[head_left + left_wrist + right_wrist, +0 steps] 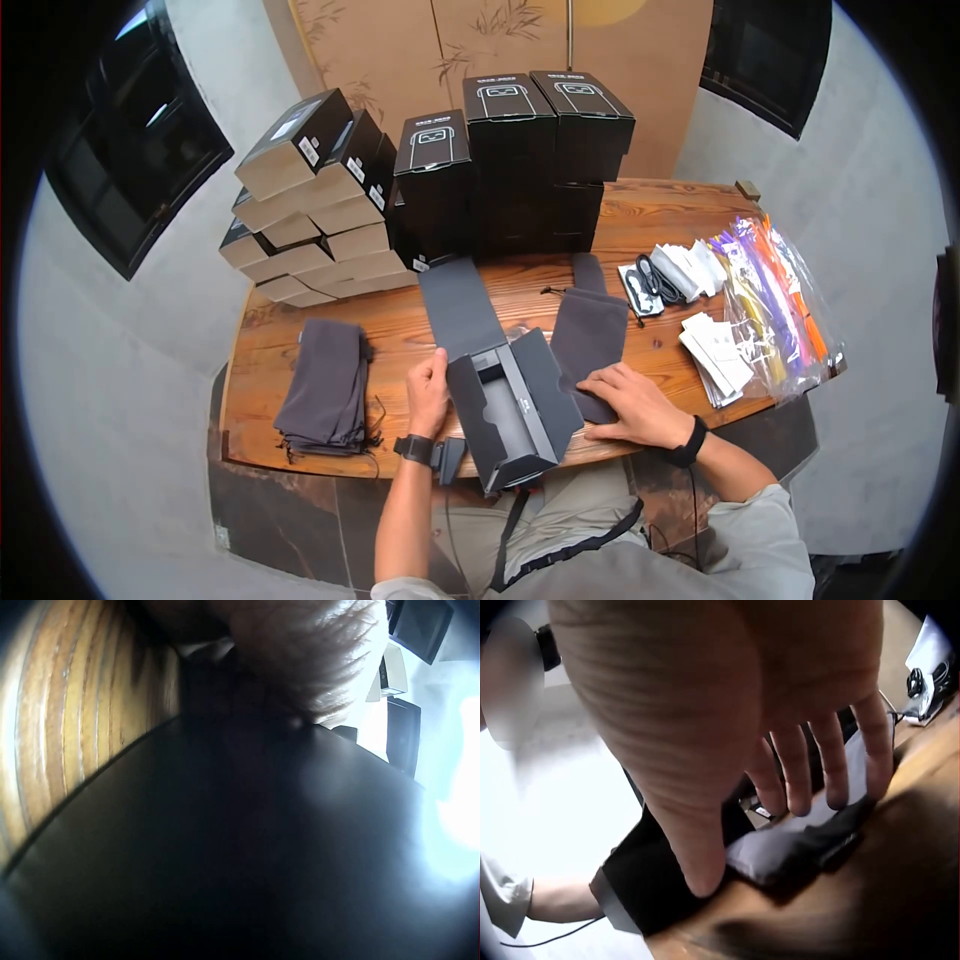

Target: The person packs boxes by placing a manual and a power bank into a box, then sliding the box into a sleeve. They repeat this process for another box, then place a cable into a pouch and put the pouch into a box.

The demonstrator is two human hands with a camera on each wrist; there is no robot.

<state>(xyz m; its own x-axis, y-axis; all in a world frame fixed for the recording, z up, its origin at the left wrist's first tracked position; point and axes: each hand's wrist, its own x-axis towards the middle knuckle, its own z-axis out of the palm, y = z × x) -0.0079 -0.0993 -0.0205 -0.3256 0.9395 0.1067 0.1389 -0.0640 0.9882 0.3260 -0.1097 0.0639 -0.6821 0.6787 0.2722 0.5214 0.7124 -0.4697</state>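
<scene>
An open black box (474, 425) stands tilted at the table's front edge, its long lid flap (461, 308) laid back and a side flap spread to the right. Inside it shows a grey insert. My left hand (427, 393) grips the box at its left rim, thumb up; in the left wrist view a dark surface hides most of that grip. My right hand (637, 408) rests on a dark grey drawstring pouch (588, 330) right of the box. In the right wrist view its fingers (800, 780) are spread and fairly straight over the pouch, thumb beside the box.
Stacked boxes (330, 185) and tall black boxes (500, 130) stand at the back. A pile of grey pouches (325, 385) lies left. On the right are coiled black cables (655, 280), white papers (716, 355) and a clear bag of colourful strips (785, 300).
</scene>
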